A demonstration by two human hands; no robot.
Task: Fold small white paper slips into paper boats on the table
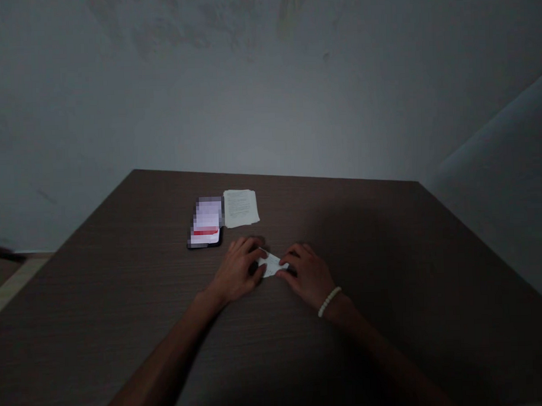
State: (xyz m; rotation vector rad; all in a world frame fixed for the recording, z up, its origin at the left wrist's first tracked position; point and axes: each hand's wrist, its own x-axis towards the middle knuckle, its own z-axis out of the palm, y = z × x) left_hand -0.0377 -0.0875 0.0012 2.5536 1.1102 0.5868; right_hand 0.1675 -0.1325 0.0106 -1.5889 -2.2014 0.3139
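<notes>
A small piece of white paper (272, 265), with slanted edges, lies on the dark brown table (145, 308) between my two hands. My left hand (240, 269) holds its left end with curled fingers and thumb. On the other side, my right hand (306, 273) grips the paper's right end between thumb and fingers. A beaded bracelet (329, 301) circles my right wrist. The fingers hide both ends of the paper.
Beyond my left hand, a phone (206, 222) with a lit, blurred screen lies beside a stack of printed paper squares (241, 208). A grey wall (267, 96) stands behind the table's far edge.
</notes>
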